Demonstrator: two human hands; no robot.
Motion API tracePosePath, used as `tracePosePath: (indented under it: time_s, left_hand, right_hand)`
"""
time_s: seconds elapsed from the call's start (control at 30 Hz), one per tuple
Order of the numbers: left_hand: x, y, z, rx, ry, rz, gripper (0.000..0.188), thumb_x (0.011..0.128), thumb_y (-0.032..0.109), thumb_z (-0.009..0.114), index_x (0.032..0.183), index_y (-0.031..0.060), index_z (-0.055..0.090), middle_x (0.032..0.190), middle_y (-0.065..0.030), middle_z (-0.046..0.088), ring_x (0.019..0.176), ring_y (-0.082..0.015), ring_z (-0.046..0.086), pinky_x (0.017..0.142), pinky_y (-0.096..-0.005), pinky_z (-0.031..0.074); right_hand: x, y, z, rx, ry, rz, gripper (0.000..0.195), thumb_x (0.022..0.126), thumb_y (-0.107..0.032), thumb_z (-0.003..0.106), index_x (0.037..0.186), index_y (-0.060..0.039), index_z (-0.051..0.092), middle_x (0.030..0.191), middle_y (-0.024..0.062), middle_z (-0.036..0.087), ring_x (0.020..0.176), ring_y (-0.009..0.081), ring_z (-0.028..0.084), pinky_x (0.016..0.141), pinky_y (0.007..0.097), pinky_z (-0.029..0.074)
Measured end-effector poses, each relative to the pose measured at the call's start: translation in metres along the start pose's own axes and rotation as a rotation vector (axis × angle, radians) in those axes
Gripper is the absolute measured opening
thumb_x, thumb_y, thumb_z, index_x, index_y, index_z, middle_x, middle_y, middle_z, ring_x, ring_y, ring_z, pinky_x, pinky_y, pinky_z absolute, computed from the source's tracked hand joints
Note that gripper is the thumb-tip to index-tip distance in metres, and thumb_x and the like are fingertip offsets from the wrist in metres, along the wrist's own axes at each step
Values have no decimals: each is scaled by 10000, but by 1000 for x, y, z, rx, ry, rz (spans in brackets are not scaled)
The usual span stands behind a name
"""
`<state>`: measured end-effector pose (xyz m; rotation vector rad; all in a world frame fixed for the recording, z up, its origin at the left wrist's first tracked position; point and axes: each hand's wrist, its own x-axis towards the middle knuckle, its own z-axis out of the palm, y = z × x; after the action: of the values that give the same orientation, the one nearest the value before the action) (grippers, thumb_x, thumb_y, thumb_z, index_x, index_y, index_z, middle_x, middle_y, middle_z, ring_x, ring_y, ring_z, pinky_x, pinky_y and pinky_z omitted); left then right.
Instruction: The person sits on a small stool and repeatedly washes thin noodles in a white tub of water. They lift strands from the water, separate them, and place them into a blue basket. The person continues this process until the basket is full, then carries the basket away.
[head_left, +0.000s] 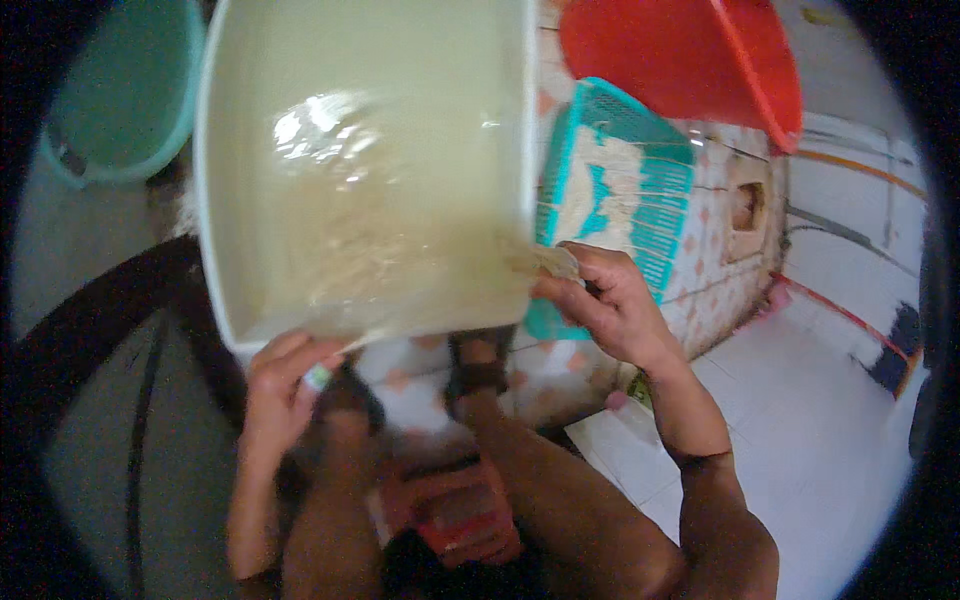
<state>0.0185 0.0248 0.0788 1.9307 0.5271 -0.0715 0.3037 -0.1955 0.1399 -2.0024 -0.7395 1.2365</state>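
Observation:
A large white tub (528, 112) of cloudy water stands before me. At its right rim my right hand (607, 300) grips a bunch of pale, wet, translucent strands (556, 260), possibly casings. They trail over the rim and blur toward the water. Close to the near left corner, my left hand (281, 382) pinches the end of a thin pale strand (367, 341) between thumb and fingers. A green-and-white wrap (318, 377) covers part of the left thumb. Submerged pale material (360, 247) shows faintly, and the water surface is rippled.
A turquoise plastic basket (664, 232), with pale strands (611, 176) inside and over its side, stands right of the tub. Behind it is a red basin (645, 60). A green tub (124, 97) is far left. My knees flank a red stool (469, 517).

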Motion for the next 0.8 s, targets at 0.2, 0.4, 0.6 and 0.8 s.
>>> tracePosePath:
  time_s: [0.2, 0.4, 0.6, 0.8]
  left_hand:
    - [32, 52, 15, -275, -76, -51, 218, 865, 44, 628, 1056, 7, 728, 817, -123, 673, 679, -229, 648, 623, -317, 499]
    - [85, 88, 48, -324, -109, 140, 283, 887, 80, 573, 1129, 14, 705, 818, -103, 705, 726, -220, 684, 680, -323, 533]
    - [135, 101, 93, -468, -198, 67, 283, 927, 14, 533, 1179, -22, 655, 883, -77, 704, 715, -155, 669, 630, -287, 527]
    - [204, 98, 184, -533, -247, 134, 411, 850, -90, 441, 1203, -3, 633, 889, -108, 696, 686, -166, 664, 581, -304, 531]
  right_hand:
    - [-41, -14, -59, -56, 339, 16, 207, 996, -220, 614, 973, -21, 665, 748, 12, 581, 633, 81, 520, 558, 249, 420]
    - [-52, -11, -106, -68, 499, 24, 238, 1012, -253, 616, 1004, -20, 661, 780, -3, 593, 703, 83, 547, 639, 241, 437]
    - [-30, 65, -144, -230, 539, 17, 308, 991, -326, 613, 979, -24, 673, 775, 52, 643, 724, 138, 572, 686, 288, 464]
    - [27, 169, -170, -762, 525, 105, 335, 955, -257, 657, 1116, 37, 664, 1101, 178, 669, 939, 304, 634, 824, 342, 497]
